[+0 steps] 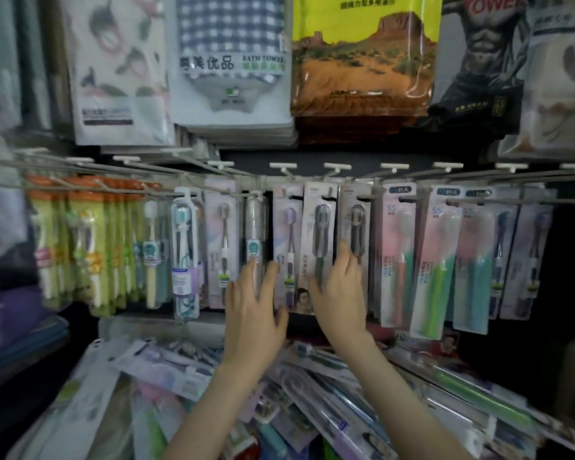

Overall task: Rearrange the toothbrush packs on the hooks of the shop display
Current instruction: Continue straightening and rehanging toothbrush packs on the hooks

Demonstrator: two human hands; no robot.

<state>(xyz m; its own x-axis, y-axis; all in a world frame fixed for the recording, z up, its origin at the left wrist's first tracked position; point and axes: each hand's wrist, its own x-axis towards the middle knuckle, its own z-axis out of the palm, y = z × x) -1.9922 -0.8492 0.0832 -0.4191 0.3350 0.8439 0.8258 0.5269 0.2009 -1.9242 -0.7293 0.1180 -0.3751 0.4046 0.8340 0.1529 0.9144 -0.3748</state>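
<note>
Head view | left hand [253, 313] fingers straight on clear-cased toothbrush pack [255, 227] | right hand [339, 293] fingers spread over white-card grey-brush pack [319, 227], mid rail [362, 178] | risk: shove unhooking lilac-card pack [287, 227] between

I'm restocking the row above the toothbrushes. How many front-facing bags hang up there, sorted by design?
Floral print bag: 1
Blue check bag: 1
Desert landscape bag: 1
Muscular torso bag: 1
Pale bag at the right edge: 1
Total: 5, counting only the front bag of each stack. The far left is too blurred to count.
</note>
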